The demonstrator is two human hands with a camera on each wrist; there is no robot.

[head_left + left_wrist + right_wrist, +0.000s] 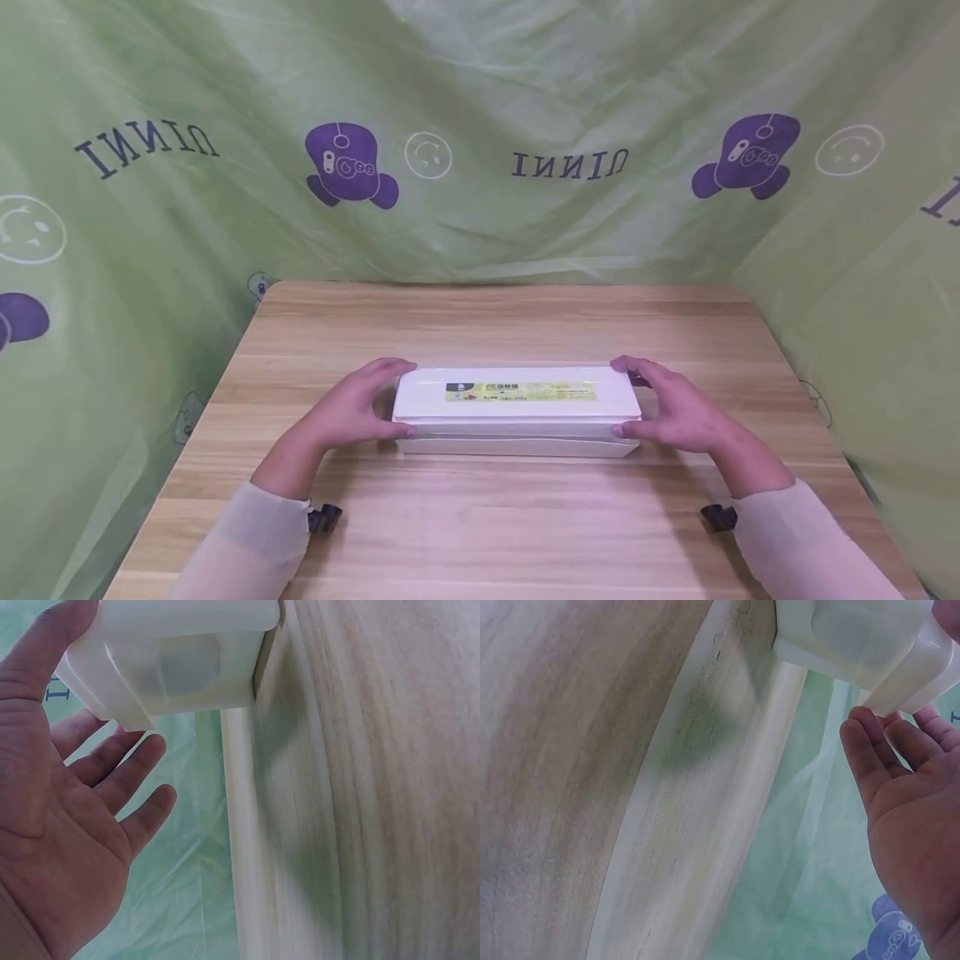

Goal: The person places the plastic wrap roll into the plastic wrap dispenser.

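Observation:
A long white cling film box (517, 427) with a yellow-green label (521, 392) on its lid lies crosswise on the wooden table. My left hand (352, 408) grips its left end, thumb at the front edge and fingertips at the back corner. At the opposite end, my right hand (678, 412) holds the box in the same way. Up close in the left wrist view, the box's end (180, 671) sits between thumb and fingers, the lower fingers standing off it. Fingertips touch the overhanging lid edge (907, 679) in the right wrist view; most of that thumb is out of frame.
The wooden table (480, 533) extends around the box on all sides. A green curtain (480, 233) with purple figures hangs behind it and along both sides. Dark pieces of wrist gear (324, 518) show at both sleeve cuffs.

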